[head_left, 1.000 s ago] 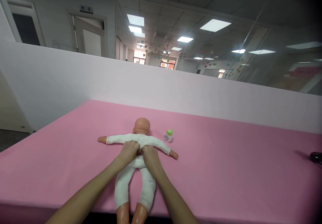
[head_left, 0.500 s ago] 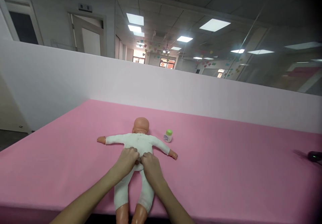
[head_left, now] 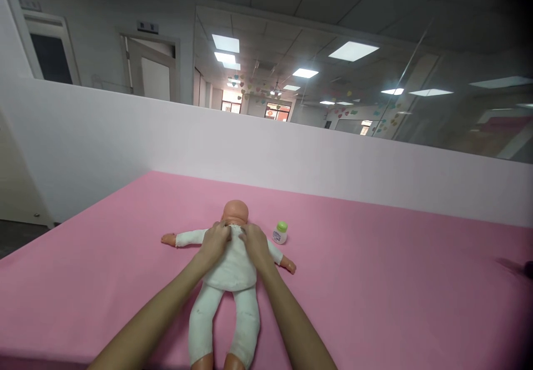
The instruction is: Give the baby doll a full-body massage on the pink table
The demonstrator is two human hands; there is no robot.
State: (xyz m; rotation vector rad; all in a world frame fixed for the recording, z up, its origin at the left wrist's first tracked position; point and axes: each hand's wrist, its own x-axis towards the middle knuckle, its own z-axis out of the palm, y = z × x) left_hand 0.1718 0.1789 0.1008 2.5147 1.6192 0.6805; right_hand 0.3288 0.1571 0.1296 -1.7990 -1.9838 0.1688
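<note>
A baby doll (head_left: 231,270) in a white cloth body lies stretched out on the pink table, its arms spread and its bare, smooth head at the far end. My left hand (head_left: 215,241) is on the left of its upper back, just below the neck, with curled fingers pressing the cloth. Mirroring it on the right, my right hand (head_left: 255,243) is closed against the doll near the shoulder. A narrow strip of white cloth shows between the hands. My fingertips are partly hidden. Beside the doll's right-hand arm stands a small white jar (head_left: 280,233) with a green lid.
The pink tabletop (head_left: 375,281) ends at a low white wall (head_left: 250,148) with glass above. A dark object (head_left: 528,269) is cut off at the right edge. Behind the wall are a door (head_left: 152,70) and lit ceiling panels.
Both my hands have moved up the doll's back, from its lower back to just under the neck. The view has tilted slightly upward. The jar stays beside the doll.
</note>
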